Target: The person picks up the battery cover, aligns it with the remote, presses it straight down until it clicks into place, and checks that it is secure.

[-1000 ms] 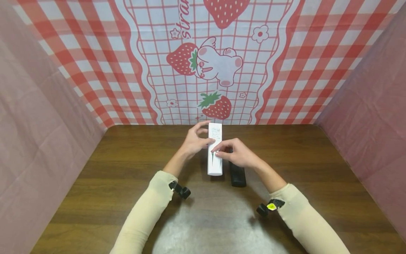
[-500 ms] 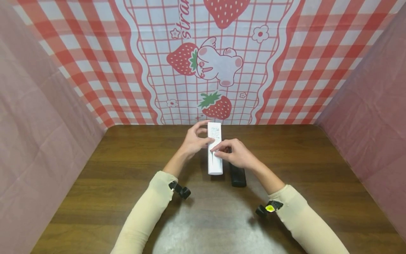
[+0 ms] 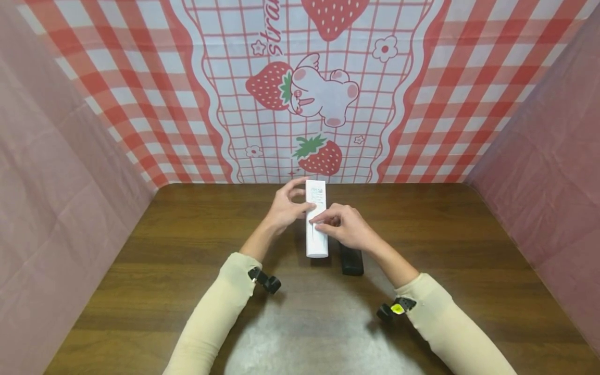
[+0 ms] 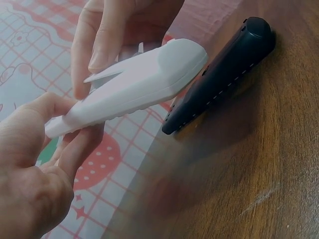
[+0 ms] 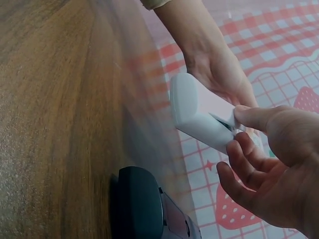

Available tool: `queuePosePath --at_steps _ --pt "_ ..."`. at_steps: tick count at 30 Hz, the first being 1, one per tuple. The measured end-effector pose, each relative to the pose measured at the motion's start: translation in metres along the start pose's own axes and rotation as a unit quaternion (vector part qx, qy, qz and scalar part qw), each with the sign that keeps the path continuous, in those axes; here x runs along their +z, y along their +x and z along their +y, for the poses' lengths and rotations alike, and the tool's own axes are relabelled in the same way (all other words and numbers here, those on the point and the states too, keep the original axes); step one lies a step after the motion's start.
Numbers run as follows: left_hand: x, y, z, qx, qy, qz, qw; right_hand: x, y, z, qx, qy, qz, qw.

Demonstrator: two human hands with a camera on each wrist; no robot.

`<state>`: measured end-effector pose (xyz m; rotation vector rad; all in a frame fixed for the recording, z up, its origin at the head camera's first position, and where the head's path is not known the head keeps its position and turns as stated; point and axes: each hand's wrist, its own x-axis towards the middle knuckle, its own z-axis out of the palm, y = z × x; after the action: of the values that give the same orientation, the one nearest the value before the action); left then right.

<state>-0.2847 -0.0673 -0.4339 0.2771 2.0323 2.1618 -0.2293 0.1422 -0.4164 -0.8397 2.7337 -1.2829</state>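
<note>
My left hand (image 3: pixel 284 209) grips a white remote control (image 3: pixel 317 247) by its far end, thumb on the upward face and fingers beneath. It is held above the table. Its battery cover (image 4: pixel 107 72) stands tilted off the body, leaving a wedge-shaped gap seen in both wrist views. With thumb and fingertips, my right hand (image 3: pixel 351 227) pinches the raised end of that cover. The inside of the battery compartment is mostly hidden by fingers and cover. A black remote control (image 3: pixel 351 260) lies on the table just right of the white one, partly under my right hand.
The brown wooden table (image 3: pixel 187 312) spreads around both hands. Behind it hangs a red-and-white strawberry-print cloth (image 3: pixel 328 99), with pink cloth walls at both sides. A small black camera (image 3: pixel 271 284) sticks out from my left wrist, and another camera (image 3: pixel 385 312) from the right.
The white remote and my right hand have shifted slightly left. The gap beneath the battery cover looks narrower in the head view. The black remote stays put.
</note>
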Motion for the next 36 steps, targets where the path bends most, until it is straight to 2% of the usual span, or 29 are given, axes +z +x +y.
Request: queuePosePath --at_steps 20,33,36 --pt "0.000 0.002 0.000 -0.007 -0.012 0.002 0.9999 0.005 0.002 0.002 0.006 -0.016 0.030 0.9994" --pt "-0.002 0.000 0.002 -0.007 -0.024 0.008 0.9997 0.010 -0.001 0.000 0.005 0.002 0.066 0.9978" --pt "-0.003 -0.001 0.003 -0.008 -0.025 0.014 0.9996 0.012 -0.001 -0.002 0.015 0.017 0.070 0.9973"
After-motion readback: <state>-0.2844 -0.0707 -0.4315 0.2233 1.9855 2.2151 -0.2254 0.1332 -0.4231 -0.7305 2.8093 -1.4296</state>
